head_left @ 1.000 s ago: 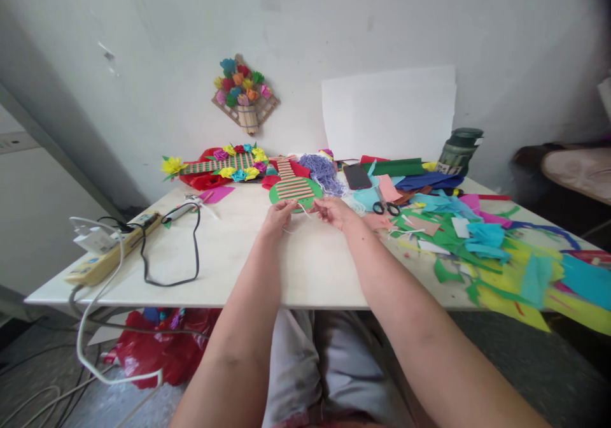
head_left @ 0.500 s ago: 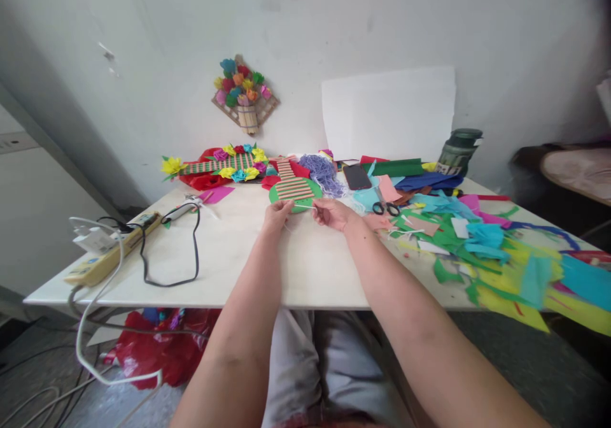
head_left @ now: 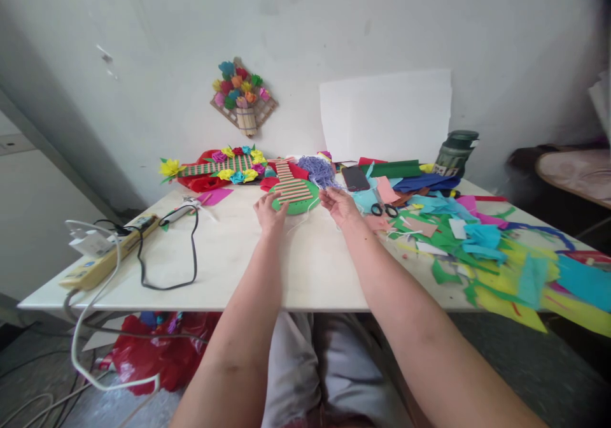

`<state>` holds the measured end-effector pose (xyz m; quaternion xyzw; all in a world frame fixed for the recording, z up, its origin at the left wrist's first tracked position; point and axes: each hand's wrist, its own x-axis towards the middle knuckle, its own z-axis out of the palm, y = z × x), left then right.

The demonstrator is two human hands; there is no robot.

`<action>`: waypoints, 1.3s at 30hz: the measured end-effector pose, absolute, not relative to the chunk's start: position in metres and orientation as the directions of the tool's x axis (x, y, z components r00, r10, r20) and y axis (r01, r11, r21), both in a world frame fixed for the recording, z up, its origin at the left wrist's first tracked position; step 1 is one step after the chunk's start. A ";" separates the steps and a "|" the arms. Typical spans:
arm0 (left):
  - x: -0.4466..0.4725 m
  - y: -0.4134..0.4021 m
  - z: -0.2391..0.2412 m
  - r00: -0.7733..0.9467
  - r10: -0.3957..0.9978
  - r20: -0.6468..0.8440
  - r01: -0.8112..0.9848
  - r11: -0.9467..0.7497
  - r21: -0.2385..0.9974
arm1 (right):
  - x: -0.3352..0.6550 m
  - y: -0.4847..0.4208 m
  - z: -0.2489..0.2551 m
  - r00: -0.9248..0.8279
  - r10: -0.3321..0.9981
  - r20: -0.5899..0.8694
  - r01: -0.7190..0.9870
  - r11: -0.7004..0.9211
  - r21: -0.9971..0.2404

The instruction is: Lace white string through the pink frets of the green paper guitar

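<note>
A white rectangular tabletop (head_left: 305, 269) carries everything. Along its left edge lies a long cream-yellow plastic power strip (head_left: 126, 240), with a looped thin black cable (head_left: 167, 287) just beside it. Towards the back left corner rests a striped guitar-shaped craft trimmed with paper flowers (head_left: 222, 165). A flat green oval piece with red-and-tan stripes (head_left: 301, 207) sits near the middle of the back edge. Cut paper scraps in many colours (head_left: 487, 237) cover the right side, some yellow ones overhanging the front edge.
</note>
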<state>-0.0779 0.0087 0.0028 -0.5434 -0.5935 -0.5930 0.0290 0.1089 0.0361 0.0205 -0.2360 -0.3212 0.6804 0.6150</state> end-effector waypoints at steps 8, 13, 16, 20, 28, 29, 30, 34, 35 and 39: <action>-0.056 -0.004 0.007 -0.201 0.814 0.545 0.357 -0.457 0.815 | 0.100 0.037 0.016 -0.098 0.990 0.098 -0.587 0.022 -0.809; -0.052 -0.002 0.007 -0.142 0.891 0.432 0.104 -0.421 0.901 | 0.097 0.035 0.015 -0.133 0.986 0.103 -0.535 0.016 -0.845; -0.053 -0.001 0.007 -0.147 0.872 0.466 0.148 -0.447 0.882 | 0.096 0.034 0.014 -0.142 0.985 0.100 -0.521 0.012 -0.854; -0.054 0.001 0.006 -0.200 0.859 0.470 0.218 -0.429 0.877 | 0.095 0.033 0.014 -0.148 0.984 0.099 -0.511 0.010 -0.859; -0.062 0.003 0.006 -0.443 0.834 0.329 0.111 -0.314 0.943 | 0.094 0.036 0.020 0.184 0.982 -0.027 -0.502 0.071 -0.862; -0.062 0.003 0.006 -0.458 0.832 0.314 0.099 -0.303 0.948 | 0.095 0.036 0.020 0.222 0.975 -0.009 -0.466 0.098 -0.879; -0.062 0.003 0.006 -0.463 0.833 0.304 0.089 -0.298 0.950 | 0.095 0.035 0.020 0.211 0.977 0.027 -0.430 0.118 -0.895; -0.060 0.001 0.007 -0.423 0.848 0.319 0.080 -0.316 0.945 | 0.089 0.027 0.018 -0.261 0.958 0.115 -0.310 0.030 -0.950; -0.060 0.001 0.007 -0.404 0.854 0.329 0.083 -0.324 0.942 | 0.086 0.024 0.017 -0.365 0.926 0.093 -0.275 -0.011 -0.961; -0.057 -0.001 0.007 -0.313 0.881 0.355 0.092 -0.344 0.934 | 0.075 0.016 0.014 -0.427 0.903 0.046 -0.248 -0.068 -0.966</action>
